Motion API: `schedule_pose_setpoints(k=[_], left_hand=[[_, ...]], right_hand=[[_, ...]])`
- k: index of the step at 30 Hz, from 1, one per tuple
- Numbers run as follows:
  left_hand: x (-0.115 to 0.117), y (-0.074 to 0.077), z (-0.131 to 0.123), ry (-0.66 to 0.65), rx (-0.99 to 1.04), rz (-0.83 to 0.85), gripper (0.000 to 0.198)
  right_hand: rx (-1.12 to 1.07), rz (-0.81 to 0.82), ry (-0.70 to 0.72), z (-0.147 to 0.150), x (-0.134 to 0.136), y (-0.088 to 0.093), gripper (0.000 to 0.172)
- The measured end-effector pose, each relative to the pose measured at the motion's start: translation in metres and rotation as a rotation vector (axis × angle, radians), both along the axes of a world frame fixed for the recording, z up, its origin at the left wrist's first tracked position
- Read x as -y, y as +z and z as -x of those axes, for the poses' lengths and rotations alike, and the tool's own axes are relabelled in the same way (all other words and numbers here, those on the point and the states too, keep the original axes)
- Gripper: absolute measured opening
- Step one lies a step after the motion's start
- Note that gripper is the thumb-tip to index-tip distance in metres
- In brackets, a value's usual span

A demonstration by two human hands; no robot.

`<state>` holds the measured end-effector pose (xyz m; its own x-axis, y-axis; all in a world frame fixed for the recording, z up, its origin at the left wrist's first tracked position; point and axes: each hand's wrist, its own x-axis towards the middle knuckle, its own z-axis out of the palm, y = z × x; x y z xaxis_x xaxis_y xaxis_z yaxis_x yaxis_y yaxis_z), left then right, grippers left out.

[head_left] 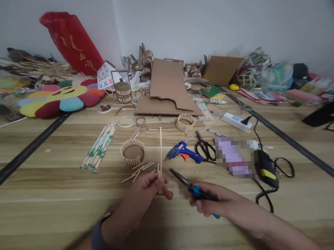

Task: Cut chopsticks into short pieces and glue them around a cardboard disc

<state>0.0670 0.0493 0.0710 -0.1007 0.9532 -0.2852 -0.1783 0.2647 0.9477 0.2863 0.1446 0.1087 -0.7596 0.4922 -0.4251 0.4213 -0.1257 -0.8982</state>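
Note:
My left hand (152,186) pinches a long thin wooden stick (161,148) upright between thumb and fingers, with a shorter stick piece beside it. Blue-handled shears (198,191) are gripped in my right hand (214,201), their dark pointed blades aimed up and left, apart from the stick. Several short cut stick pieces (138,170) lie just beyond my left hand. Behind them stands a small round basket (132,151) walled with short sticks. A blue hot glue gun (182,152) lies on its side beyond the shears.
Black scissors (204,145) lie beside the glue gun. Packaged sticks (99,148) are at left, and a second stick ring (185,122) sits further back. Cardboard sheets (167,83), a flower cushion (66,97) and a power strip (236,121) stand around the wooden table (48,222). Black cables run at right.

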Motion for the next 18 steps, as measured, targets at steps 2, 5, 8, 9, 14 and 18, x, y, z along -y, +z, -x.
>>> schedule_pose_setpoints(k=[2,5,8,9,14,18], left_hand=[[0.001,-0.002,-0.001,-0.037,0.002,-0.007,0.042],[0.002,-0.005,-0.004,-0.113,0.031,-0.004,0.041],[0.003,-0.005,-0.007,-0.189,0.09,0.011,0.042],[0.004,-0.004,-0.008,-0.206,0.111,0.01,0.043],[0.005,0.0,-0.009,-0.235,0.177,-0.004,0.043],[0.005,0.004,-0.009,-0.251,0.202,0.009,0.044]], right_hand=[[0.021,0.069,-0.03,-0.007,0.001,-0.001,0.02],[0.029,0.146,-0.034,-0.007,0.003,-0.001,0.02],[0.059,0.197,-0.007,0.002,0.005,0.003,0.022],[0.074,0.215,0.0,0.006,0.006,0.006,0.023],[0.093,0.266,0.027,0.021,0.006,0.01,0.025],[0.089,0.273,0.046,0.026,0.006,0.01,0.033]])
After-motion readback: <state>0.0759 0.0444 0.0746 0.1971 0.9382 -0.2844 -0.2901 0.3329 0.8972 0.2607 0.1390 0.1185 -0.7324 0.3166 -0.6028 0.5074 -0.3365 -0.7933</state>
